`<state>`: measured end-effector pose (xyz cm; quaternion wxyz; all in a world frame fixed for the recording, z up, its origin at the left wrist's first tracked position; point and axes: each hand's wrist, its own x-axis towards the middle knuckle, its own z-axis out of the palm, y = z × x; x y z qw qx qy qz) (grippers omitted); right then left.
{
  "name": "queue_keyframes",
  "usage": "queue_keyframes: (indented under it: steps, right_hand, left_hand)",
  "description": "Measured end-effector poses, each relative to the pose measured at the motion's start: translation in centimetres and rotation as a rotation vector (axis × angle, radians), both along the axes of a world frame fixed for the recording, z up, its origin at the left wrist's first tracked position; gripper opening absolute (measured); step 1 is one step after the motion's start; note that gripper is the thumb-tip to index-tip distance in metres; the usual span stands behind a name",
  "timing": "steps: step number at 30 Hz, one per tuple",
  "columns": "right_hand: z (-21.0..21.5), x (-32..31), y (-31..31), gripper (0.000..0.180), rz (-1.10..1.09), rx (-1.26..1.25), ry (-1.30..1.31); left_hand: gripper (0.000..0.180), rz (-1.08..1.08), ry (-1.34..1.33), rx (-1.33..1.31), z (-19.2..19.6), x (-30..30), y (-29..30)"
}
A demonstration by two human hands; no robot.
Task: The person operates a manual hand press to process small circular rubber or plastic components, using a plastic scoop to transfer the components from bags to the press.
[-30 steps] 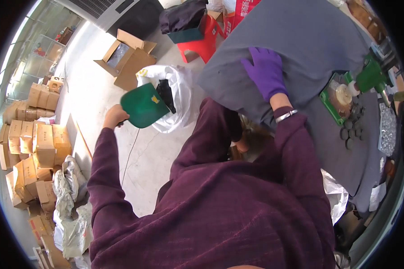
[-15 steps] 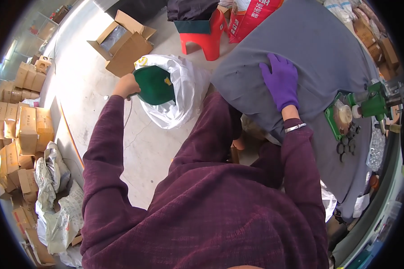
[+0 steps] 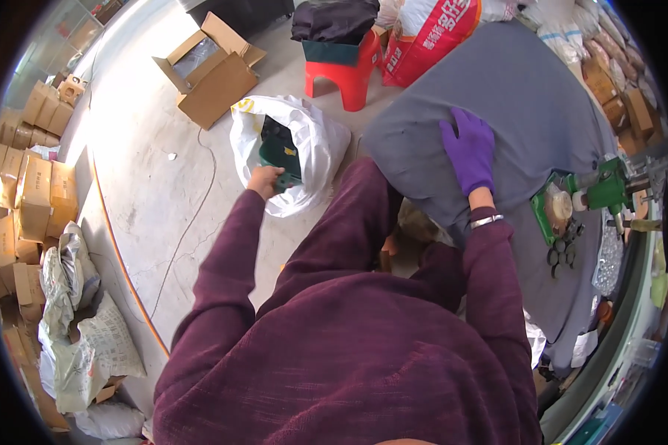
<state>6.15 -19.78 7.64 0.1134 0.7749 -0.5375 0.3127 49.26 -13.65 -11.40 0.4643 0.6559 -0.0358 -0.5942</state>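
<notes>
At the near left edge of a white plastic bag [image 3: 323, 137] on the floor, my bare left hand [image 3: 264, 182] is closed on the rim of a dark green cap-like item [image 3: 278, 153]. A small yellow mark shows on it. The item sits in the bag's mouth, its lower part hidden; more dark material lies behind it. My right hand [image 3: 470, 152], in a purple glove, rests flat on a grey cloth [image 3: 512, 89] covering a table. Its fingers are stretched out, the thumb apart, and it holds nothing.
A green hand-press machine [image 3: 608, 185] stands at the table's right, with small dark round parts [image 3: 560, 254] beside it. An open cardboard box [image 3: 217, 87] and a red stool [image 3: 349, 80] are beyond the bag. Boxes [image 3: 41, 189] and sacks [image 3: 100, 348] line the left.
My left hand has moved right and nearer, bringing the green item from outside the bag's left side down into its mouth. My right hand stays flat on the cloth. The view has shifted slightly.
</notes>
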Motion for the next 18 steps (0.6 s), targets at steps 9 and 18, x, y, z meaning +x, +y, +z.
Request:
queue_keyframes:
  steps: [9, 18]
  right_hand:
    - [-0.4, 0.4, 0.3, 0.031, 0.003, -0.003, 0.045]
    - [-0.9, -0.1, -0.1, 0.029, -0.031, -0.051, 0.114]
  left_hand:
    - [0.029, -0.170, -0.277, 0.084, 5.9, 0.3, -3.0]
    - [0.026, -0.677, -1.428, 0.172, 6.5, 0.4, 0.9]
